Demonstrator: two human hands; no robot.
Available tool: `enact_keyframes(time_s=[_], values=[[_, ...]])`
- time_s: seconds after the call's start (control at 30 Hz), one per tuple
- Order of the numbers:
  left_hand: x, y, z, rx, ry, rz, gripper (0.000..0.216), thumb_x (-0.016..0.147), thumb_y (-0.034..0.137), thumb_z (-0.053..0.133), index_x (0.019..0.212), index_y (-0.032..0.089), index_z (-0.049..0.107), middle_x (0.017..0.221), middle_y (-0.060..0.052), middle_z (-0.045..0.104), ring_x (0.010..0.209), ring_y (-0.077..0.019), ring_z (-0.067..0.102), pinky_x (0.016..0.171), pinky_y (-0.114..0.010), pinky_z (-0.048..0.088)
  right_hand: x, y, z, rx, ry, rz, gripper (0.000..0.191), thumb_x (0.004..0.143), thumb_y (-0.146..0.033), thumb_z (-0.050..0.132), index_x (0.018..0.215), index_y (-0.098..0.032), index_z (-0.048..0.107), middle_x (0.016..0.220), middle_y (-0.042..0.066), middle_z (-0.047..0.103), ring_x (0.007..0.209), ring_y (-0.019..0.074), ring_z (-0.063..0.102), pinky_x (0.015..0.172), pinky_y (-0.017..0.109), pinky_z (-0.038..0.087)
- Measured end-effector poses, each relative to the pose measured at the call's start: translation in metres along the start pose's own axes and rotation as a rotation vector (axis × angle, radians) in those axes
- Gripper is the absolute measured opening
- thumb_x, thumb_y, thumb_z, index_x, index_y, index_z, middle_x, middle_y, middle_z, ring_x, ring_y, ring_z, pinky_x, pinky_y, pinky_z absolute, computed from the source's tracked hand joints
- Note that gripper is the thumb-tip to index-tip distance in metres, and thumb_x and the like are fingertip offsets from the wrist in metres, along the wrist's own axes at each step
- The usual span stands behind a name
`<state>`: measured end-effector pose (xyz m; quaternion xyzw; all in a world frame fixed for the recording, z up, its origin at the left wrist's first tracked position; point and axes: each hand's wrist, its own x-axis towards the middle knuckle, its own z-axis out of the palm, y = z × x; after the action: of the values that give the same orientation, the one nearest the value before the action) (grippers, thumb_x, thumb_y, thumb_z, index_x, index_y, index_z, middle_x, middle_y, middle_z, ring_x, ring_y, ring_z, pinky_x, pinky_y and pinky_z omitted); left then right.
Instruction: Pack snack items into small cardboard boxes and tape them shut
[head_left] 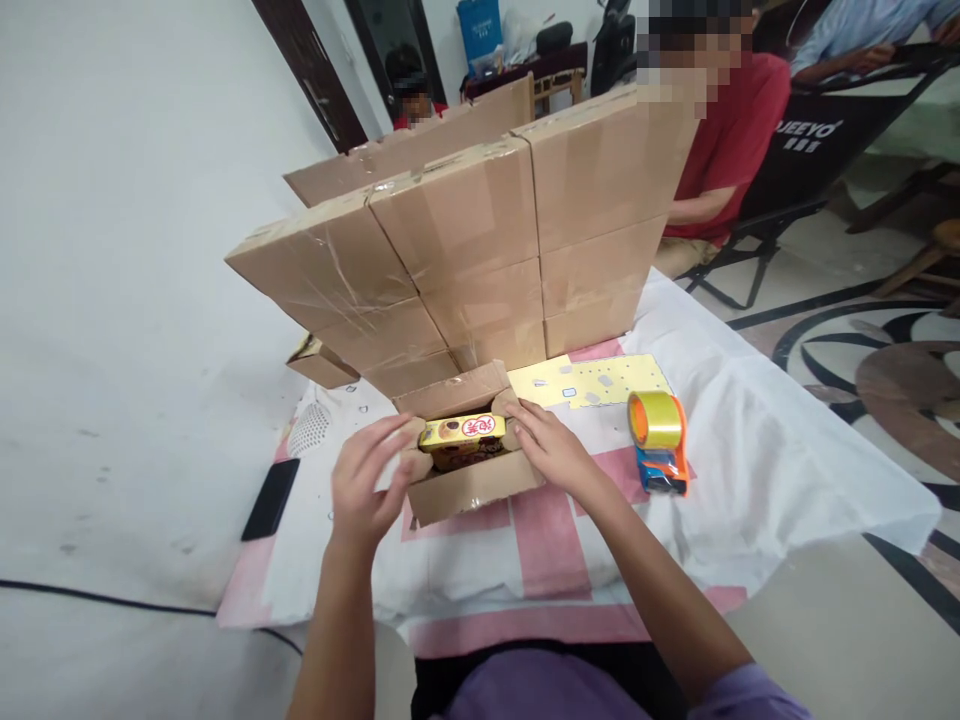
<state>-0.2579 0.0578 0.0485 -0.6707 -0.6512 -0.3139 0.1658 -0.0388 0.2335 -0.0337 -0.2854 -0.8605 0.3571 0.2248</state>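
Observation:
A small open cardboard box (472,490) sits on the cloth-covered table in front of me. Inside it lies a yellow snack packet (461,432) with red print. My left hand (367,480) curls around the box's left side, fingers touching the left flap. My right hand (551,448) rests on the box's right flap, fingers bent over its edge. Neither hand holds the packet itself.
A wall of taped cardboard boxes (480,240) stands behind the small box. An orange tape dispenser (660,442) with yellowish tape sits to the right, a yellow sheet (600,380) behind it. A black phone (270,498) lies at left. People sit beyond the boxes.

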Motion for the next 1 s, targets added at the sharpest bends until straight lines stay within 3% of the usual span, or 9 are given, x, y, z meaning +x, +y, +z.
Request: enact_keyframes(time_s=[0.07, 0.2, 0.43, 0.5, 0.6, 0.7, 0.8, 0.9, 1.0], values=[[-0.019, -0.013, -0.002, -0.048, 0.037, -0.099, 0.048, 0.096, 0.047, 0.057, 0.136, 0.022, 0.055, 0.136, -0.015, 0.063, 0.128, -0.028, 0.059, 0.106, -0.046, 0.048, 0.0, 0.0, 0.0, 0.022, 0.006, 0.005, 0.046, 0.103, -0.028, 0.038, 0.146, -0.027, 0.052, 0.152, 0.009, 0.048, 0.141, 0.0289, 0.044, 0.114, 0.049, 0.042], [-0.039, -0.03, 0.015, -0.091, -0.511, -0.104, 0.095, 0.077, 0.077, 0.063, 0.15, 0.02, 0.042, 0.148, -0.019, 0.053, 0.139, -0.0351, 0.049, 0.12, -0.058, 0.029, 0.002, 0.001, 0.002, 0.079, -0.003, 0.024, 0.046, 0.103, -0.03, 0.037, 0.146, -0.026, 0.052, 0.153, 0.01, 0.046, 0.142, 0.0278, 0.043, 0.115, 0.048, 0.04], [-0.043, -0.005, 0.015, 0.03, -0.669, -0.062, 0.08, 0.082, 0.046, 0.073, 0.153, 0.029, 0.04, 0.154, -0.011, 0.048, 0.146, -0.0388, 0.038, 0.118, -0.07, 0.023, 0.007, 0.006, 0.011, 0.26, 0.07, 0.005, 0.047, 0.103, -0.047, 0.039, 0.14, -0.025, 0.059, 0.166, 0.008, 0.027, 0.153, 0.0257, 0.024, 0.124, 0.049, 0.022], [-0.05, -0.012, 0.016, 0.057, -0.604, 0.008, 0.063, 0.085, 0.03, 0.067, 0.146, 0.029, 0.051, 0.142, -0.009, 0.061, 0.139, -0.0352, 0.049, 0.117, -0.061, 0.035, 0.005, 0.007, 0.013, 0.389, 0.076, 0.018, 0.053, 0.103, -0.055, 0.037, 0.136, -0.023, 0.062, 0.166, 0.008, 0.026, 0.153, 0.0258, 0.023, 0.125, 0.049, 0.019], [-0.048, -0.049, 0.024, 0.078, -0.466, 0.069, 0.046, 0.089, 0.032, 0.063, 0.135, 0.03, 0.063, 0.128, -0.006, 0.071, 0.122, -0.0257, 0.064, 0.098, -0.036, 0.056, 0.006, 0.011, 0.018, 0.542, 0.087, 0.032, 0.058, 0.104, -0.06, 0.028, 0.13, -0.025, 0.066, 0.164, 0.008, 0.032, 0.152, 0.0257, 0.028, 0.126, 0.051, 0.018], [-0.025, -0.077, 0.037, 0.231, -0.292, 0.052, 0.042, 0.088, 0.048, 0.062, 0.125, 0.029, 0.07, 0.125, -0.01, 0.072, 0.112, -0.0292, 0.068, 0.088, -0.041, 0.059, 0.009, 0.015, 0.024, 0.572, 0.157, 0.013, 0.059, 0.104, -0.06, 0.026, 0.124, -0.025, 0.069, 0.162, 0.008, 0.037, 0.151, 0.0255, 0.031, 0.125, 0.051, 0.018], [-0.006, -0.075, 0.05, 0.438, -0.171, -0.049, 0.057, 0.089, 0.05, 0.056, 0.14, 0.025, 0.059, 0.145, -0.014, 0.057, 0.129, -0.0369, 0.056, 0.093, -0.055, 0.051, 0.007, 0.017, 0.031, 0.597, 0.202, -0.025, 0.051, 0.105, -0.056, 0.03, 0.128, -0.025, 0.064, 0.159, 0.008, 0.04, 0.149, 0.024, 0.034, 0.125, 0.048, 0.021], [-0.002, -0.07, 0.064, 0.474, -0.212, -0.043, 0.059, 0.091, 0.036, 0.048, 0.149, 0.024, 0.048, 0.15, -0.012, 0.053, 0.137, -0.033, 0.05, 0.105, -0.06, 0.039, 0.0, 0.017, 0.037, 0.668, 0.222, -0.021, 0.047, 0.104, -0.049, 0.04, 0.145, -0.026, 0.044, 0.157, 0.01, 0.043, 0.147, 0.0214, 0.038, 0.123, 0.046, 0.027], [-0.013, -0.08, 0.077, 0.407, -0.287, 0.033, 0.045, 0.093, 0.038, 0.05, 0.136, 0.035, 0.062, 0.135, -0.006, 0.067, 0.12, -0.0278, 0.065, 0.104, -0.053, 0.043, -0.015, 0.026, 0.027, 0.555, 0.359, 0.045, 0.05, 0.102, -0.042, 0.043, 0.149, -0.027, 0.035, 0.155, 0.01, 0.045, 0.145, 0.0219, 0.04, 0.121, 0.047, 0.031]])
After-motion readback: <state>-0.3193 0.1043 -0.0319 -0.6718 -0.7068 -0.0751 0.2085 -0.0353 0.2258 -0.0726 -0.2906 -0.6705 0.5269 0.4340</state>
